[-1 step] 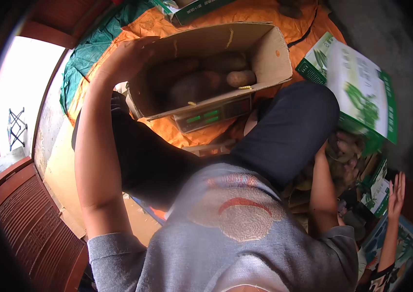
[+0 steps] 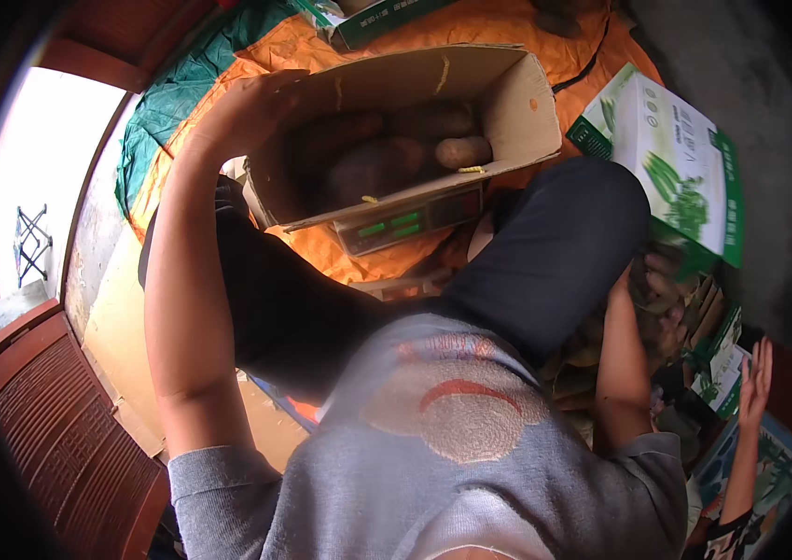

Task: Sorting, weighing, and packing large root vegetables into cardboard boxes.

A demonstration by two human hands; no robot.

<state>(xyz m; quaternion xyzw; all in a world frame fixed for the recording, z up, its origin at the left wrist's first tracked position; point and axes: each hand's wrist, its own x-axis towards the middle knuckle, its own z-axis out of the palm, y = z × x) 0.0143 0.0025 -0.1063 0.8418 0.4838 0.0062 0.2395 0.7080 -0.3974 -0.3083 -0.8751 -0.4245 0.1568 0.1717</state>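
In front of me an open cardboard box (image 2: 517,112) rests on a digital scale (image 2: 415,224) with a lit green display. Several brown root vegetables lie inside it, among them a small rounded one (image 2: 463,151) at the right end. My left hand (image 2: 251,107) grips the far left corner of the box, its fingers over the rim. At the right, my right hand (image 2: 622,278) reaches down behind my right knee, beside a heap of similar roots (image 2: 662,289). Its fingers are hidden, so I cannot see whether it holds anything.
A white-and-green carton (image 2: 685,168) stands tilted beyond the heap. Another person's raised hand (image 2: 756,383) shows at the lower right. Orange sheeting (image 2: 321,257) lies under the scale. Another green carton (image 2: 368,23) is at the far side; a carved wooden panel (image 2: 69,420) stands at left.
The white-and-green carton at the right has shifted a little left and turned. The other person's hand has dropped slightly. My own hands stay almost where they were.
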